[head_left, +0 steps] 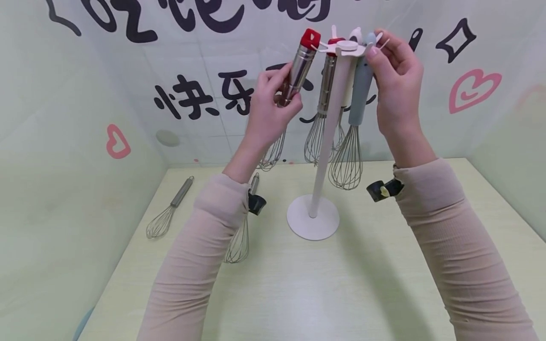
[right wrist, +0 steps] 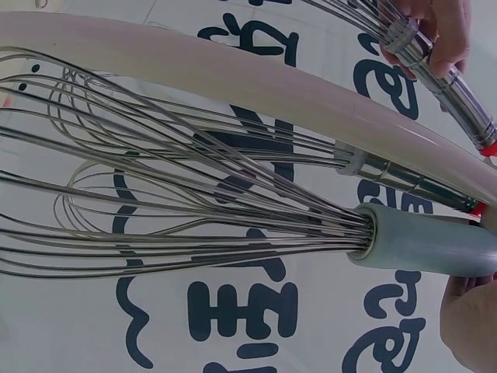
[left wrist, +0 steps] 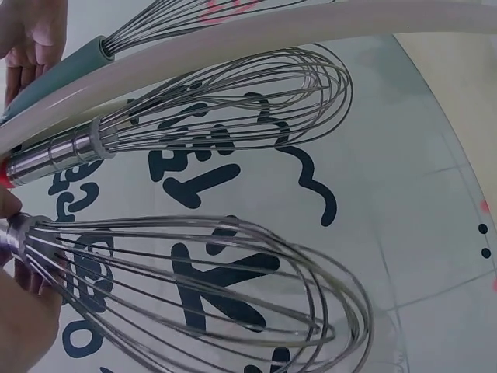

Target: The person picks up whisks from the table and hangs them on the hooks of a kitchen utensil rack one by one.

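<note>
My left hand [head_left: 273,102] grips the metal handle of a red-ended balloon whisk [head_left: 300,66], tilted, its wire loops downward. Its red end is at a left hook of the white whisk stand [head_left: 328,137]; whether the hook is through it, I cannot tell. The right hand [head_left: 401,80] pinches the stand's top rim at the right, beside the end of a hanging light-blue whisk [head_left: 360,92]. Another red-ended whisk [head_left: 327,85] hangs behind the pole. A pale whisk [head_left: 356,34] there is mostly hidden. In the right wrist view, fingers touch the blue handle [right wrist: 427,241].
A small metal whisk [head_left: 170,208] lies on the table [head_left: 273,293] at the left. Another whisk [head_left: 239,244] lies partly under my left forearm. The stand's round base [head_left: 313,229] rests mid-table. Behind stands a white backdrop with black lettering [head_left: 185,97].
</note>
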The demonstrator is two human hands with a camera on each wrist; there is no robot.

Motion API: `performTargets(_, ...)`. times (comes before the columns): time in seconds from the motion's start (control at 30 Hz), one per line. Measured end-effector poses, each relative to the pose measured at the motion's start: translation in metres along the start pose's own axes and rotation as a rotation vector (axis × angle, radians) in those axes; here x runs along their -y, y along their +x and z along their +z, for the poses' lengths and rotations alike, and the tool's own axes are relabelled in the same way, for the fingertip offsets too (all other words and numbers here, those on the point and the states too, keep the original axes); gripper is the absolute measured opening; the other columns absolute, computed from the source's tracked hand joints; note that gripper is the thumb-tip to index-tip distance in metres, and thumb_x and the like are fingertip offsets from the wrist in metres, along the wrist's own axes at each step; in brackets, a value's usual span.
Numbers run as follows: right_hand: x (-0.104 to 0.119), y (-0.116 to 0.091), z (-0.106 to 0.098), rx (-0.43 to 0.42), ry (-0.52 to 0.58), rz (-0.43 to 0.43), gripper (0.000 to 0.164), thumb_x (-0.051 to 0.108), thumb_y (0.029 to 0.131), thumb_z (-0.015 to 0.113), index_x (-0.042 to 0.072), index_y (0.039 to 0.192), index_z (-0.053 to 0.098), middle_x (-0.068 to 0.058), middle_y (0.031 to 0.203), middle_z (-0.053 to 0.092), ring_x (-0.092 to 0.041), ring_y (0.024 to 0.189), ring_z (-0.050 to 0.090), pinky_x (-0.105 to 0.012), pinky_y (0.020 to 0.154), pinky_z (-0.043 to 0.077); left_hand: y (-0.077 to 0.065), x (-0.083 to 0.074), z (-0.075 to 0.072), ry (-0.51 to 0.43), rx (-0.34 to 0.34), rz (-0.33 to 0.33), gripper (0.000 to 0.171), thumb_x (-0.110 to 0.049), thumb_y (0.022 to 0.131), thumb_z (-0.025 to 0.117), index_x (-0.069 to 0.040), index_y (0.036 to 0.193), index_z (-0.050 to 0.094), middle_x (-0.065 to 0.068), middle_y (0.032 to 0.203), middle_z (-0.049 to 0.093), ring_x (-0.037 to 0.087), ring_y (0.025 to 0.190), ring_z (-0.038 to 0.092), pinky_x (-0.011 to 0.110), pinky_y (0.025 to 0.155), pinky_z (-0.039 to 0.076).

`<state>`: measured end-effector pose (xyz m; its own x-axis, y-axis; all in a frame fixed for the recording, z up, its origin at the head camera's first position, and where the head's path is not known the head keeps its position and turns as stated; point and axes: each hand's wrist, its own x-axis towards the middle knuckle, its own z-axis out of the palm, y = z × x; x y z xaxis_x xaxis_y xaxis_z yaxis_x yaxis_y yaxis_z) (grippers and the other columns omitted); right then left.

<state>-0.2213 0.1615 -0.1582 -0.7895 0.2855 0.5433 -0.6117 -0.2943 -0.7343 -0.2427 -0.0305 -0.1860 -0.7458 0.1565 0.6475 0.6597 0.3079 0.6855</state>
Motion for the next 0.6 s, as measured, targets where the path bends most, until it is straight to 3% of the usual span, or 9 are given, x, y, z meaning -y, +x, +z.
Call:
performTargets(0.17,0.000,-0.001,-0.001,0.003,0.009,0.001,0.025,0.001,0.088,0.058,0.002,0.113,0.063,-0.004,0.103,0.061,-0.015,0.098,0.054,-0.021,0.092,0.049,-0.001,0.001,-0.003,-0.015,-0.018,0.032,0.051,-0.001,0.085,0.062,-0.005,0.135,0.051,0.016,0.116,0.058,0.016,0.093,0.057,0.015,0.074,0.049)
performTargets(0.33,0.000,0.000,0.000,0.008,0.014,0.000,0.023,0.001,0.088,0.059,0.002,0.111,0.064,-0.004,0.102,0.062,-0.015,0.098,0.054,-0.021,0.092,0.049,-0.001,0.001,-0.006,-0.091,-0.014,-0.001,0.044,-0.001,0.085,0.063,-0.007,0.128,0.052,0.014,0.116,0.065,0.017,0.095,0.061,0.018,0.076,0.050)
performTargets(0.6,0.000,0.000,0.000,0.006,0.022,-0.001,0.024,0.001,0.088,0.059,0.002,0.111,0.064,-0.004,0.102,0.062,-0.015,0.097,0.054,-0.021,0.091,0.049,0.005,-0.002,-0.015,-0.040,0.013,-0.046,0.046,-0.004,0.087,0.060,-0.009,0.132,0.053,0.013,0.122,0.063,0.014,0.096,0.059,0.018,0.079,0.051)
